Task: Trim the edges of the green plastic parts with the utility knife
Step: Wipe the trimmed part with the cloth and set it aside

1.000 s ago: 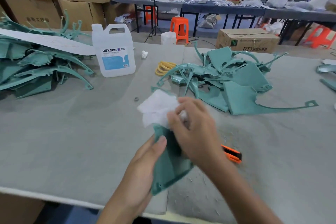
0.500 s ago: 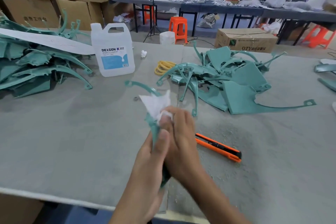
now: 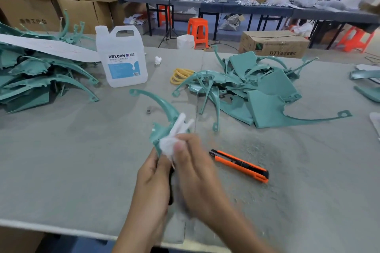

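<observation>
Head view: our left hand [image 3: 152, 178] grips the lower end of a green part [image 3: 162, 109], fingers curled round it, while our right hand [image 3: 195, 166] pinches a white cloth [image 3: 170, 141] against it. The utility knife [image 3: 239, 165] lies just to the right, untouched (blade state too small to tell). A wiping stroke could drag our fingers along an untrimmed edge, or swing a wrist onto the knife. The table [image 3: 61, 150] ends under our forearms. There is open room to the left, while the pile of parts [image 3: 267, 96] crowds the far right.
</observation>
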